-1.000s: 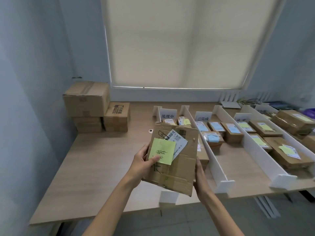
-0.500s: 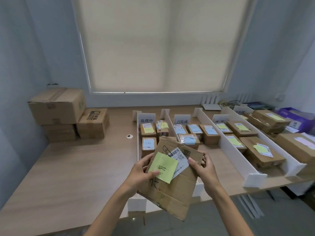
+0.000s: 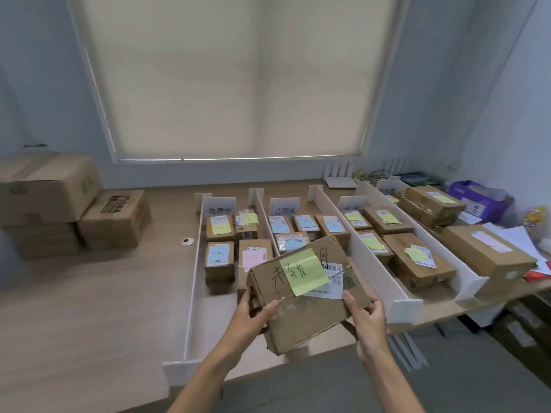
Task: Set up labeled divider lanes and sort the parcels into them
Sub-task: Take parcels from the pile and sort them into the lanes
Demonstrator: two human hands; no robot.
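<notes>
I hold a brown cardboard parcel [image 3: 301, 314] with a green sticky note [image 3: 302, 271] and a white shipping label above the table's front edge. My left hand [image 3: 250, 318] grips its left end, thumb on top. My right hand [image 3: 368, 318] grips its right end. White divider boards [image 3: 378, 272] form lanes on the wooden table [image 3: 89, 308], each with a white label card [image 3: 220, 207] at the far end. Several small parcels with yellow, blue and pink notes lie in the lanes behind the held parcel.
Stacked large cardboard boxes [image 3: 47, 189] stand at the table's back left. A long parcel [image 3: 486, 257] and loose papers lie at the far right, beside a purple box [image 3: 474, 193]. A white router [image 3: 340, 181] sits under the window. A small round disc [image 3: 187, 241] lies left of the lanes.
The parcel has turned from upright to lying nearly flat and moved right. My right hand shifted from its top edge to its right end. The view swung further right.
</notes>
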